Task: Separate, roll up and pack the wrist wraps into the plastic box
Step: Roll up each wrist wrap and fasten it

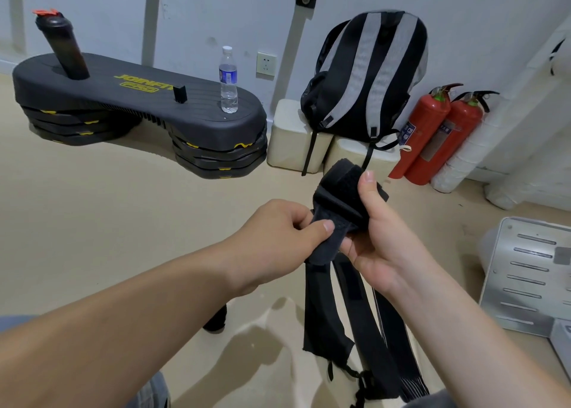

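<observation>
Black wrist wraps (343, 191) are bunched together in mid-air at the centre of the head view. My right hand (377, 241) grips the folded upper part, with the thumb pressed on its velcro face. My left hand (278, 234) pinches one wrap between thumb and fingers just below that fold. Long black tails (355, 330) hang down from both hands toward the floor, one with striped elastic at its end. A small dark rolled piece (216, 318) lies on the floor below my left forearm. No plastic box is clearly visible.
A black aerobic step (139, 105) at the far left carries a dark shaker (61, 46) and a water bottle (228, 80). A striped backpack (367, 77) sits on pale blocks beside two red fire extinguishers (432, 132). A grey slotted metal panel (528, 275) lies at the right.
</observation>
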Demonstrator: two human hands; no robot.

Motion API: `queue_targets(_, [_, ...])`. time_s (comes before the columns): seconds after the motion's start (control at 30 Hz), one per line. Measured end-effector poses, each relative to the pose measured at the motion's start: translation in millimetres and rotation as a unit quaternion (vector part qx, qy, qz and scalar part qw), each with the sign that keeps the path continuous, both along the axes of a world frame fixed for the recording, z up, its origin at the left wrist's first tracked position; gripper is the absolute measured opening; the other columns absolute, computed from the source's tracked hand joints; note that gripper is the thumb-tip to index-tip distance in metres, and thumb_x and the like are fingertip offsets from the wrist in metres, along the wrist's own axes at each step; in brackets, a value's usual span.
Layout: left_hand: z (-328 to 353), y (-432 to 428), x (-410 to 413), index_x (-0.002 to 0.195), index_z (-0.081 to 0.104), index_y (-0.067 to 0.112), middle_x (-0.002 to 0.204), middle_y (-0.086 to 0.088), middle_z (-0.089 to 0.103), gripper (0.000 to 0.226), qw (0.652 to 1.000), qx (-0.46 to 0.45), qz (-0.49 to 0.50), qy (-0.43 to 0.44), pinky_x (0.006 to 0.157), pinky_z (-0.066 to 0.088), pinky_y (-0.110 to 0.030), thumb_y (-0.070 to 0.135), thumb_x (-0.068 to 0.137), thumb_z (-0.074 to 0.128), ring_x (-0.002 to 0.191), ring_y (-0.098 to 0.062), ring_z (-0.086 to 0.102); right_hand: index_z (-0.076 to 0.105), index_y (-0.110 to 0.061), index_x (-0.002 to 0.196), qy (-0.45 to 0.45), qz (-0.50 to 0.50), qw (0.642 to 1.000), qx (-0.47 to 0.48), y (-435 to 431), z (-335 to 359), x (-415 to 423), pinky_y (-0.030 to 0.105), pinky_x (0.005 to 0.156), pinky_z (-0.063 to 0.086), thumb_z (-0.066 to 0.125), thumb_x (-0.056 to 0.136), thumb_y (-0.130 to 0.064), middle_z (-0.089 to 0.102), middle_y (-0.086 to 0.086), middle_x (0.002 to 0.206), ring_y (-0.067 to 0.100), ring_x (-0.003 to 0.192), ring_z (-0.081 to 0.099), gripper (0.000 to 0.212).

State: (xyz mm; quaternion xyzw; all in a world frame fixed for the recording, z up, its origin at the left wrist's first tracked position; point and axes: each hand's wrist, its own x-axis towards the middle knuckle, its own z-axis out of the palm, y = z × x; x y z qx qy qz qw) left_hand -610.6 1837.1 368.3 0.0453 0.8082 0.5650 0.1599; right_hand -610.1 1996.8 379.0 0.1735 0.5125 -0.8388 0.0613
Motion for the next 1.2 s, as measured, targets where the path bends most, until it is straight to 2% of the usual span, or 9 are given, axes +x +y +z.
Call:
queue_targets(0.1, [0.4,1.0,0.9,0.068,0.050,0.013,0.071,-0.006,0.049,0.043,1.000,0.002,-0.005,-0.019,0.071,0.043,-0.034,0.035,0.100,0.067,0.068,-0.018,0.047,0.068,-0.008,0.129,-0.017,-0.003,1.000,0.004,-0.3,-4.8,-2.5,0.041,0.075,0.068,0.059,0.101,-0.051,0.080,0.018,0.113,0.031,0.097,0.080,0.052])
queue_targets(0.23, [2.4,6.1,8.5,0.072,0.048,0.007,0.074,-0.006,0.051,0.043,0.999,0.015,-0.020,-0.043,0.074,0.048,-0.033,0.033,0.101,0.066,0.068,-0.017,0.054,0.067,-0.013,0.128,-0.037,-0.044,0.998,-0.003,9.7,-7.6,-10.3,0.038,0.067,0.066,0.064,0.100,-0.048,0.081,0.013,0.112,0.029,0.096,0.081,0.045])
queue_targets(0.5, [9.0,2.2,3.3,0.075,0.052,0.013,0.075,-0.010,0.055,0.034,0.997,0.064,0.004,-0.034,0.073,0.050,-0.033,0.030,0.101,0.066,0.068,-0.020,0.057,0.058,-0.012,0.133,0.035,-0.043,0.997,0.056,9.8,-13.9,-11.3,0.047,0.082,0.064,0.069,0.099,-0.014,0.077,0.017,0.121,0.034,0.103,0.078,0.036])
queue_targets(0.6, [13.9,1.9,1.1,0.079,0.061,0.012,0.076,-0.008,0.070,0.037,0.992,0.111,0.036,-0.041,0.073,0.060,-0.037,0.039,0.104,0.061,0.073,-0.017,0.066,0.059,-0.017,0.126,0.075,-0.013,0.993,0.091,11.3,-13.1,-9.1,0.048,0.083,0.061,0.068,0.095,0.002,0.076,0.010,0.114,0.028,0.096,0.077,0.037])
queue_targets(0.73, [24.1,-5.9,-8.6,0.091,0.060,0.012,0.072,0.000,0.067,0.047,0.978,0.152,0.126,-0.062,0.069,0.062,-0.038,0.056,0.106,0.049,0.062,-0.018,0.066,0.065,-0.023,0.114,0.134,0.063,0.983,0.110,12.5,-9.2,-2.9,0.038,0.076,0.065,0.069,0.082,0.018,0.076,0.001,0.099,0.022,0.092,0.075,0.052])
queue_targets(0.87, [26.0,-12.6,-12.7,0.106,0.070,0.015,0.078,-0.009,0.068,0.066,0.989,0.103,0.060,-0.091,0.067,0.064,-0.038,0.075,0.098,0.044,0.063,-0.024,0.065,0.066,-0.020,0.109,0.191,0.145,0.960,0.147,11.2,-11.5,1.1,0.035,0.072,0.061,0.072,0.071,0.026,0.074,0.006,0.098,0.024,0.092,0.072,0.060])
queue_targets(1.03, [19.8,-11.5,-5.3,0.114,0.067,0.013,0.083,-0.011,0.075,0.058,0.988,0.099,-0.008,-0.119,0.064,0.059,-0.034,0.067,0.099,0.053,0.063,-0.024,0.068,0.073,-0.027,0.101,0.197,0.167,0.950,0.174,11.7,-12.5,1.5,0.040,0.078,0.061,0.075,0.061,0.012,0.073,0.013,0.102,0.031,0.100,0.070,0.056])
queue_targets(1.13, [17.4,-11.3,-6.7,0.115,0.065,0.012,0.085,-0.010,0.074,0.052,0.988,0.116,0.025,-0.104,0.063,0.059,-0.033,0.061,0.098,0.061,0.063,-0.021,0.066,0.071,-0.025,0.118,0.157,0.184,0.963,0.118,11.1,-6.7,3.2,0.042,0.085,0.061,0.076,0.070,0.001,0.072,0.018,0.114,0.031,0.104,0.071,0.055])
queue_targets(1.2, [15.1,-9.9,-8.1,0.117,0.063,0.016,0.086,-0.009,0.075,0.046,0.991,0.107,0.044,-0.072,0.066,0.061,-0.034,0.057,0.097,0.066,0.065,-0.019,0.067,0.067,-0.024,0.132,0.110,0.172,0.975,0.086,9.3,-0.3,3.1,0.037,0.087,0.061,0.077,0.082,-0.021,0.074,0.014,0.122,0.023,0.103,0.074,0.051])
